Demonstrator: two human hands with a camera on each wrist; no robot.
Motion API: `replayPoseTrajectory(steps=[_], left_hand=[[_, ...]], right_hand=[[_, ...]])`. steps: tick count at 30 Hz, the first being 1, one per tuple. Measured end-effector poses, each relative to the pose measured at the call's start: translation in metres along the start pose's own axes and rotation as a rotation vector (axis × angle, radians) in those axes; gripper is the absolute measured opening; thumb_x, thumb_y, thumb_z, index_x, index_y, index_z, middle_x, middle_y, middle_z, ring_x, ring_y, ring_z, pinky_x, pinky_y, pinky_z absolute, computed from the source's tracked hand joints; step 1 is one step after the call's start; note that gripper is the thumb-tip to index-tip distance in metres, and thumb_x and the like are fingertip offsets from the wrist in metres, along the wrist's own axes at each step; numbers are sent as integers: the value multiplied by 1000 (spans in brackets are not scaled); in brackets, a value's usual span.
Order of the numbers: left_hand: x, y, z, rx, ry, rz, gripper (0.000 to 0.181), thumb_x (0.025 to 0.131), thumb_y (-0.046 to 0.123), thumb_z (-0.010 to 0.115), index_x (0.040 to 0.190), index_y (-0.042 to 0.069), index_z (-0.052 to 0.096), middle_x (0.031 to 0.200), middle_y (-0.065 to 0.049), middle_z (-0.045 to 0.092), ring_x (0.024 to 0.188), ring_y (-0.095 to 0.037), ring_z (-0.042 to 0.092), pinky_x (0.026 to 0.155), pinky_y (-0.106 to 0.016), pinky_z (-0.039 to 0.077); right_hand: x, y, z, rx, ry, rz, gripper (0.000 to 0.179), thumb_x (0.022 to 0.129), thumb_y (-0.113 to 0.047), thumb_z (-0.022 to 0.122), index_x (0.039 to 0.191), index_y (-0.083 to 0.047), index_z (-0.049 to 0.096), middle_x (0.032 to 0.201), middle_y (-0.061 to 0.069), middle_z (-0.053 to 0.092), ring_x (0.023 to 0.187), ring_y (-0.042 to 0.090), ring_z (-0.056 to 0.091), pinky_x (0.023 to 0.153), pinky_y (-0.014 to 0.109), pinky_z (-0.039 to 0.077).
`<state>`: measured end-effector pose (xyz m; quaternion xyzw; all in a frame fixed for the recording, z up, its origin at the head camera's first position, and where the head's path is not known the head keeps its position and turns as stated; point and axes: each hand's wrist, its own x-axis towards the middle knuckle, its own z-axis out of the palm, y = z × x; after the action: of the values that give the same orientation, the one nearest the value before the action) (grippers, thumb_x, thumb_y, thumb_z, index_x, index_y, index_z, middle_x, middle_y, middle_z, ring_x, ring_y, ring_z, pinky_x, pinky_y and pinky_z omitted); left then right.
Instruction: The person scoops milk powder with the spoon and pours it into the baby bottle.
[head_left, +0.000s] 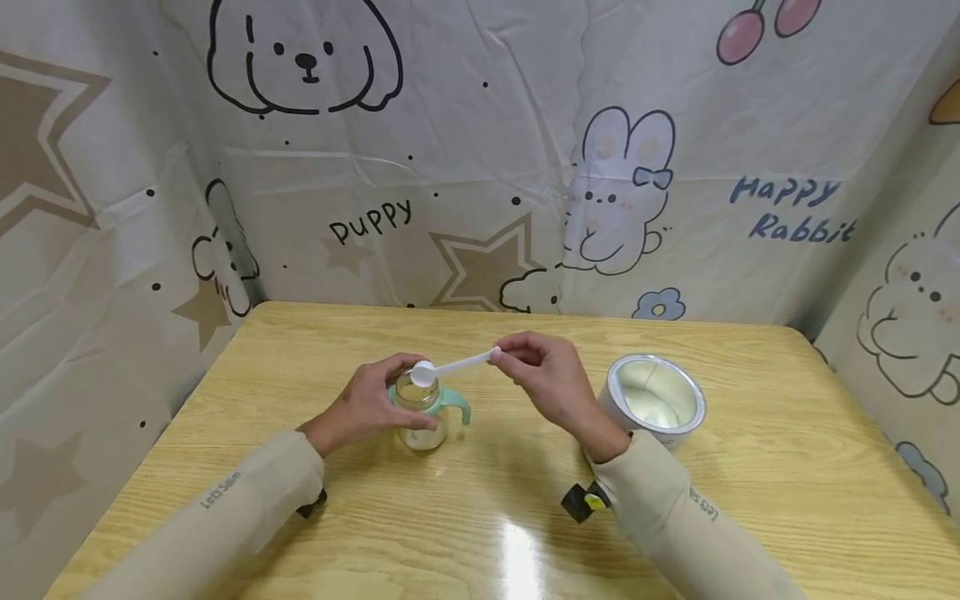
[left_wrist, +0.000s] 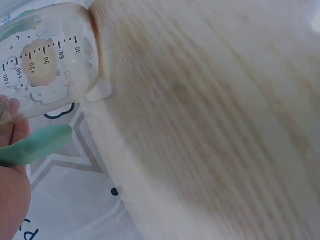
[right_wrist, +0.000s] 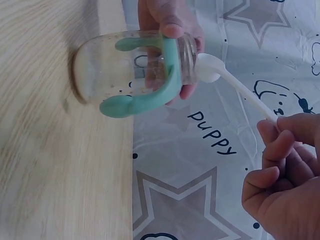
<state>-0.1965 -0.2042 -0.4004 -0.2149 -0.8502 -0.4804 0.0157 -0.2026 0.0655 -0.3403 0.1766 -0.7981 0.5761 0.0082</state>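
- Right hand (head_left: 543, 379) has the end of a white scoop (head_left: 461, 363) pinched between thumb and fingertips
- Scoop's bowl sits right at the bottle's open mouth; can't tell if they touch
- Left hand (head_left: 375, 404) is wrapped around the upper part of that clear bottle (right_wrist: 112, 72), green handles (right_wrist: 145, 103) poking out
- Bottle's upright on the wooden table (head_left: 480, 492)
- Open tub (head_left: 678, 387) just beside the right wrist, pale inside
- Cartoon-print cloth (head_left: 465, 125) behind everything
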Motion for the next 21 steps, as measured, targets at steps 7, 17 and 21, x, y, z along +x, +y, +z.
replayPoseTrajectory(steps=[7,17,21], left_hand=[[0,3,-4,27,-10,23,77,67,21,95,132,3,58,124,-8,66,112,-26,64,96,-47,53],[11,14,-9,13,-6,97,84,67,14,95,137,-2,52,133,-17,61,124,-34,57,104,-56,45],[15,17,-10,17,-12,109,85,67,14,94,138,-4,51,135,-18,60,126,-34,56,105,-56,43]], right_hand=[[1,-4,-8,36,2,81,21,98,-14,66,110,3,68,98,10,76,77,14,60,65,24,49],[-1,-12,-22,8,33,129,21,99,-19,65,110,-1,69,98,6,76,85,20,62,72,29,50],[-2,-14,-29,-13,60,140,21,98,-19,65,109,-1,69,97,6,76,82,19,60,73,28,50]])
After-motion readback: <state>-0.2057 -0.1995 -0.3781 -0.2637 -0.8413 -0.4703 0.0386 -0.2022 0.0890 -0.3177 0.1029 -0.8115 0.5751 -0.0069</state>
